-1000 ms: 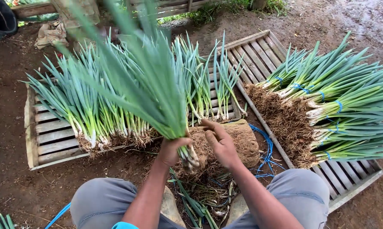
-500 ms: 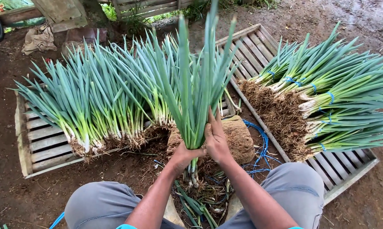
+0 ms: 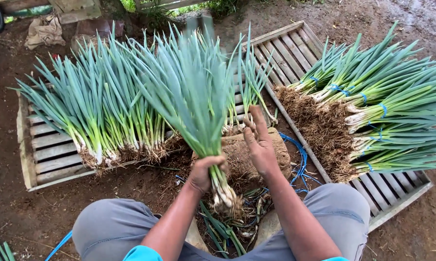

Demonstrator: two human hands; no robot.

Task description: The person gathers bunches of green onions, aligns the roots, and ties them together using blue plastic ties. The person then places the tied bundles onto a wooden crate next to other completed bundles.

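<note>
Spring onions in one loose bunch (image 3: 194, 101) stand upright in the left hand (image 3: 204, 170), whose fingers are clamped round the stems just above the white, rooty ends, between the person's two grey-clad knees. The right hand (image 3: 259, 145) is raised just beside the bunch, palm toward it, fingers apart and holding nothing. Behind the hands lies one brown block (image 3: 271, 154), with blue cord (image 3: 300, 162) coiled beside it. Two slatted wooden pallets rest on the soil: the left pallet (image 3: 49, 162) carries one row of untied onions (image 3: 97, 116); the right pallet (image 3: 397, 193) carries a pile of bunches tied with blue bands (image 3: 397, 116), too overlapped to count.
</note>
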